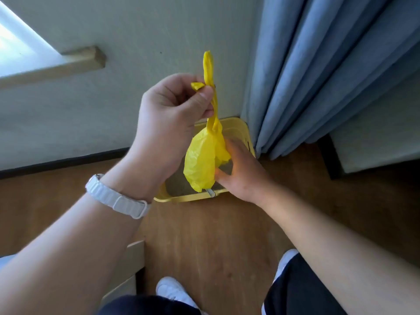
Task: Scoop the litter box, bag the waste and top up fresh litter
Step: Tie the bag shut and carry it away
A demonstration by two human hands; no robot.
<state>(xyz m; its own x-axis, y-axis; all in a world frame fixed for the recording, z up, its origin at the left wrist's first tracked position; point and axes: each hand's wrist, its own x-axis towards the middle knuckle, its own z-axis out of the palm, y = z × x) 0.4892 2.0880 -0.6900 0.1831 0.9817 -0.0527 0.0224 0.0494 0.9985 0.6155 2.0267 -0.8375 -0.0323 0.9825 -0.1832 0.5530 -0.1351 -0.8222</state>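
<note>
A small yellow plastic bag (202,162) hangs in the air above the litter box, its belly full and its neck twisted into a thin strip. My left hand (172,119) pinches that twisted neck near the top, with the bag's end sticking up past my fingers. My right hand (241,176) rests against the bag's right side, fingers spread on the bulge. Below and behind the bag sits a yellow litter box (241,130) on the floor in the corner, with grey litter (176,185) inside. A pale scoop handle (210,192) shows at its front rim.
A white wall stands behind the box and blue curtains (318,76) hang at its right. A wooden sill (68,64) juts out at upper left. Wooden floor (216,242) spreads in front. My white shoes (175,292) and a light wooden furniture edge (134,258) are below.
</note>
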